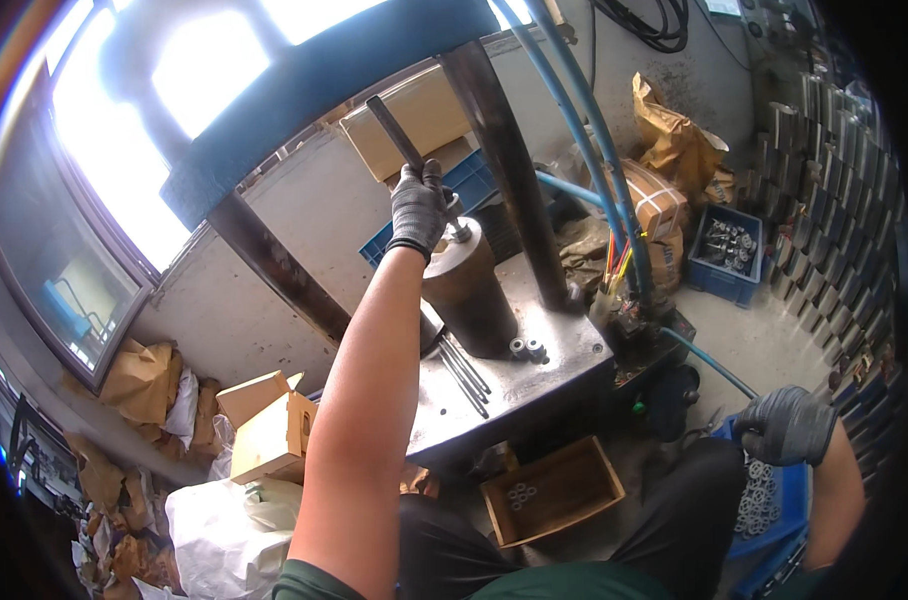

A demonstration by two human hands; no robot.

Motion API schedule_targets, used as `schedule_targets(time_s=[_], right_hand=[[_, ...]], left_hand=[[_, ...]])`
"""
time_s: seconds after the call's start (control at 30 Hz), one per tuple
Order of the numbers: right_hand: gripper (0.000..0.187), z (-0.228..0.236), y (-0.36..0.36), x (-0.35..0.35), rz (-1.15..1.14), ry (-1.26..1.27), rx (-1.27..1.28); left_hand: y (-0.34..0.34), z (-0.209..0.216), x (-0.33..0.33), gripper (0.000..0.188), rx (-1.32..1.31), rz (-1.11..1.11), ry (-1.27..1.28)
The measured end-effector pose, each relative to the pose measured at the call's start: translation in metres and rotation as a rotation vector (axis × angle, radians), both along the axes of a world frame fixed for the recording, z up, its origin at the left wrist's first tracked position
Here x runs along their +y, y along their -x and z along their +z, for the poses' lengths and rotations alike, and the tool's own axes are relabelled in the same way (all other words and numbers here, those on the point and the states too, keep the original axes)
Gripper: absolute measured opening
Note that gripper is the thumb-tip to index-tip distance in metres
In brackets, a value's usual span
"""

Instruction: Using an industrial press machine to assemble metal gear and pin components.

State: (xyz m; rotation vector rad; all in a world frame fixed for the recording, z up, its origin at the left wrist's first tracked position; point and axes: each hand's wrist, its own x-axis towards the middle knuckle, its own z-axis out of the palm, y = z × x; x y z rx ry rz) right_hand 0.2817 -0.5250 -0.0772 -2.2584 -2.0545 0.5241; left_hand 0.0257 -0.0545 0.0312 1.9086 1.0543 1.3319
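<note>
My left hand (420, 208), in a grey knit glove, is closed around a dark metal bar (395, 132) that sticks up and leans left. Just below and to the right of it stands a thick steel cylinder (471, 295) with a small bright metal piece (459, 230) on its top. That cylinder rests on a steel press table (564, 360). My right hand (786, 426), also gloved, hovers at the right over a blue bin of metal rings (757, 497). Its fingers are curled, and what they may hold is hidden.
Several thin rods (464, 377) and two small metal bushings (527, 348) lie on the table. Dark press columns (504, 165) rise behind. A wooden box (554, 497) holding several rings sits below. At the right are a blue crate of parts (726, 255) and stacked metal pieces (824, 190).
</note>
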Motion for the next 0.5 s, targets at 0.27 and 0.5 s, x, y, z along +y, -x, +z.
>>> schedule_targets(time_s=[0.27,0.5], right_hand=[[0.021,-0.006,0.003,0.001,-0.014,-0.081,-0.044],[0.03,0.005,-0.008,0.021,-0.031,-0.182,0.063]], left_hand=[[0.003,0.004,-0.003,0.031,0.004,-0.013,0.049],[0.009,0.002,0.001,0.033,0.051,0.041,-0.015]])
